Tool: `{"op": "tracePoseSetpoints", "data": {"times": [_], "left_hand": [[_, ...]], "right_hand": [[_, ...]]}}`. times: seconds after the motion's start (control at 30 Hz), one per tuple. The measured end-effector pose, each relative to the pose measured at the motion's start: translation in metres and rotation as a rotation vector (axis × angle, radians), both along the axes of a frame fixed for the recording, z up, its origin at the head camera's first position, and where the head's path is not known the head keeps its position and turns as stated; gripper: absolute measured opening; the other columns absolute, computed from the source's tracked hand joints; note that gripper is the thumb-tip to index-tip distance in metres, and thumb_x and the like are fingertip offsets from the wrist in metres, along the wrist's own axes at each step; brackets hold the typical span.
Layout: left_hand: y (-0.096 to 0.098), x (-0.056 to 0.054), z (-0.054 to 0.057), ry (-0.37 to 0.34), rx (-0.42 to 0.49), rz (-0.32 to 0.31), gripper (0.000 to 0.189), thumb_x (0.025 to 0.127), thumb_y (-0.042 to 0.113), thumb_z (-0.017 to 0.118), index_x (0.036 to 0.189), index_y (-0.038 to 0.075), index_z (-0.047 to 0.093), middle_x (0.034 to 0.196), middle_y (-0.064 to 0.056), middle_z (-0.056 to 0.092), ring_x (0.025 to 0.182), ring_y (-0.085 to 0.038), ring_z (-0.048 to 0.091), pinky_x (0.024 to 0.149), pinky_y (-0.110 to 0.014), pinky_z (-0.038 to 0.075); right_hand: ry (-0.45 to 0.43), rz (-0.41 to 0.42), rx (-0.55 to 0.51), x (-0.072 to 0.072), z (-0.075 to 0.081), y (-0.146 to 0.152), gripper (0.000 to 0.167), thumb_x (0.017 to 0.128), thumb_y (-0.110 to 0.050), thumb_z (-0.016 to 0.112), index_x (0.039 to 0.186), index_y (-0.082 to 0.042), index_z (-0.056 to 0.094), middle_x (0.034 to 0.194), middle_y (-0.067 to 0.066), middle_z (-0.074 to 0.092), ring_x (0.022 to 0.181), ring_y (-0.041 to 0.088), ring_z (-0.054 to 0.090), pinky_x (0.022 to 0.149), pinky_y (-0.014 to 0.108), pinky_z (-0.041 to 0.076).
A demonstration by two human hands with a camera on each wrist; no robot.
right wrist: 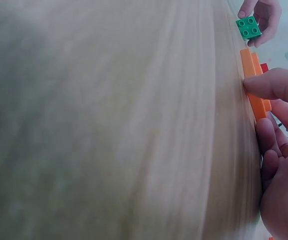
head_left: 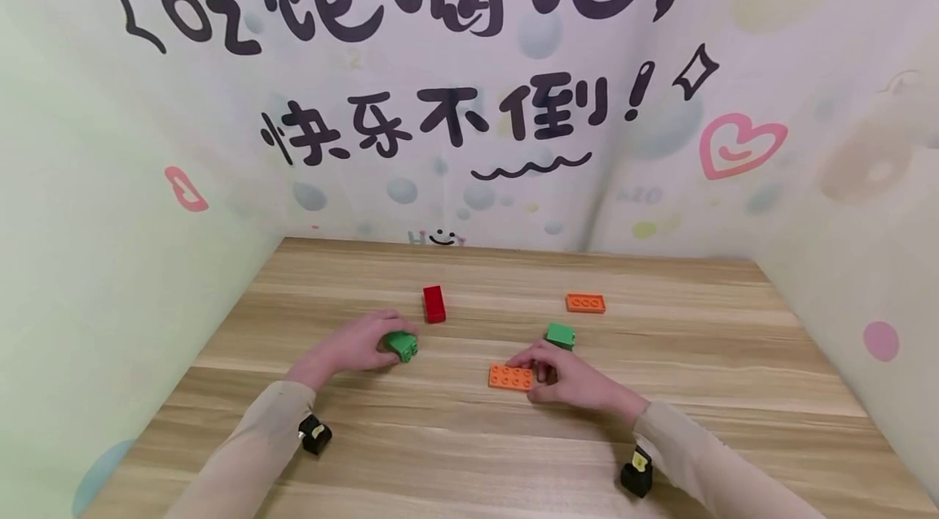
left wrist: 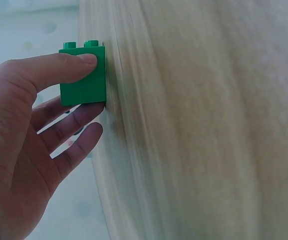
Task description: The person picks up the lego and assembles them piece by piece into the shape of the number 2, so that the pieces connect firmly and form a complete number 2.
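Note:
At the middle left of the table, my left hand (head_left: 372,341) pinches a green toy brick (head_left: 401,345) between thumb and fingers. In the left wrist view the thumb lies across the side of this green brick (left wrist: 83,90), below its studs. My right hand (head_left: 575,379) holds the right end of a flat orange brick (head_left: 510,377), whose studs face up. The right wrist view shows the thumb on one long edge of the orange brick (right wrist: 252,95). Just behind the right hand's fingers stands a second green brick (head_left: 561,336), partly hidden by them.
A red brick (head_left: 434,305) lies beyond the left hand. Farther back on the right, another orange brick (head_left: 585,303) lies with its hollow underside up. The wooden table (head_left: 455,454) meets a printed wall covering (head_left: 440,201) at the back, with side walls left and right.

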State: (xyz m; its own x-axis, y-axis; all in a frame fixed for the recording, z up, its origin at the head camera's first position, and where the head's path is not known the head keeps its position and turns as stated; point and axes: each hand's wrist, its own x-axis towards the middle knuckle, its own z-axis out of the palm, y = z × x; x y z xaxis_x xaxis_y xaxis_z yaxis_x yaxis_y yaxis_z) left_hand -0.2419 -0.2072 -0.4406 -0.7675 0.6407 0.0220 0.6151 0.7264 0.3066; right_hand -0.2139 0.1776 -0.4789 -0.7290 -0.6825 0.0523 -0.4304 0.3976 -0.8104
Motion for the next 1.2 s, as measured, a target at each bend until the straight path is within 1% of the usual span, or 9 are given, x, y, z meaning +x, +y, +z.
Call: {"op": "tracePoseSetpoints", "data": {"times": [0.17,0.3,0.43,0.53,0.73,0.9,1.03,1.13,1.2], "left_hand": [[0.002,0.000,0.001,-0.013,-0.002,0.002,0.044,0.084,0.016,0.077,0.126,0.015,0.065,0.120,-0.005,0.064,0.104,-0.018,0.059,0.092,-0.042,0.052],[0.005,-0.003,0.005,-0.037,-0.010,0.002,0.044,0.083,0.018,0.077,0.125,0.015,0.066,0.118,-0.003,0.063,0.102,-0.017,0.057,0.091,-0.040,0.052],[0.009,-0.005,0.009,-0.053,-0.031,-0.004,0.044,0.082,0.019,0.077,0.125,0.016,0.066,0.116,0.000,0.064,0.099,-0.014,0.056,0.090,-0.037,0.051],[0.011,-0.006,0.011,-0.059,-0.045,-0.013,0.042,0.083,0.018,0.076,0.124,0.016,0.067,0.116,0.001,0.066,0.098,-0.013,0.057,0.089,-0.036,0.051],[0.014,-0.009,0.015,-0.087,-0.052,-0.006,0.037,0.084,0.019,0.076,0.120,0.015,0.068,0.117,0.000,0.067,0.096,-0.013,0.057,0.088,-0.037,0.051],[0.015,-0.011,0.017,-0.069,-0.029,-0.030,0.034,0.083,0.019,0.078,0.115,0.014,0.070,0.113,0.002,0.068,0.093,-0.012,0.057,0.088,-0.035,0.051],[0.016,-0.009,0.018,-0.049,-0.015,-0.051,0.034,0.083,0.024,0.079,0.114,0.014,0.070,0.111,0.004,0.069,0.093,-0.010,0.058,0.088,-0.035,0.051],[0.016,-0.006,0.018,-0.046,0.006,-0.045,0.037,0.083,0.028,0.080,0.116,0.015,0.069,0.110,0.005,0.069,0.095,-0.012,0.057,0.088,-0.036,0.050],[0.017,-0.005,0.018,-0.051,0.025,-0.029,0.039,0.083,0.029,0.080,0.118,0.015,0.068,0.110,0.006,0.069,0.096,-0.013,0.056,0.087,-0.035,0.049]], "right_hand": [[0.013,-0.027,0.021,0.001,-0.001,-0.002,0.047,0.086,-0.014,0.076,0.130,-0.019,0.062,0.105,0.006,0.054,0.084,0.012,0.047,0.072,0.020,0.042],[0.032,-0.041,0.040,0.001,-0.002,-0.003,0.047,0.085,-0.014,0.076,0.130,-0.019,0.062,0.106,0.005,0.056,0.085,0.011,0.046,0.074,0.020,0.041],[0.032,-0.042,0.045,0.000,-0.004,-0.003,0.047,0.085,-0.015,0.077,0.129,-0.019,0.063,0.106,0.004,0.056,0.086,0.011,0.047,0.074,0.020,0.041],[0.033,-0.040,0.044,0.000,-0.005,-0.002,0.047,0.084,-0.016,0.077,0.129,-0.020,0.063,0.105,0.004,0.055,0.086,0.011,0.046,0.074,0.020,0.041],[0.035,-0.038,0.040,0.000,-0.006,-0.001,0.048,0.084,-0.017,0.077,0.129,-0.020,0.062,0.106,0.004,0.056,0.086,0.011,0.046,0.074,0.021,0.041],[0.040,-0.037,0.042,0.000,-0.005,-0.001,0.048,0.084,-0.016,0.077,0.129,-0.020,0.063,0.106,0.004,0.056,0.086,0.011,0.046,0.074,0.021,0.041],[0.040,-0.045,0.037,0.001,-0.004,-0.001,0.046,0.085,-0.015,0.076,0.129,-0.019,0.063,0.106,0.004,0.056,0.086,0.011,0.047,0.074,0.021,0.041],[0.049,-0.052,0.030,0.002,-0.004,-0.002,0.045,0.086,-0.015,0.075,0.128,-0.020,0.063,0.104,0.004,0.055,0.085,0.012,0.046,0.074,0.021,0.041],[0.060,-0.054,0.026,0.001,-0.005,-0.002,0.044,0.086,-0.014,0.075,0.129,-0.020,0.063,0.103,0.004,0.054,0.084,0.012,0.046,0.072,0.021,0.041]]}}
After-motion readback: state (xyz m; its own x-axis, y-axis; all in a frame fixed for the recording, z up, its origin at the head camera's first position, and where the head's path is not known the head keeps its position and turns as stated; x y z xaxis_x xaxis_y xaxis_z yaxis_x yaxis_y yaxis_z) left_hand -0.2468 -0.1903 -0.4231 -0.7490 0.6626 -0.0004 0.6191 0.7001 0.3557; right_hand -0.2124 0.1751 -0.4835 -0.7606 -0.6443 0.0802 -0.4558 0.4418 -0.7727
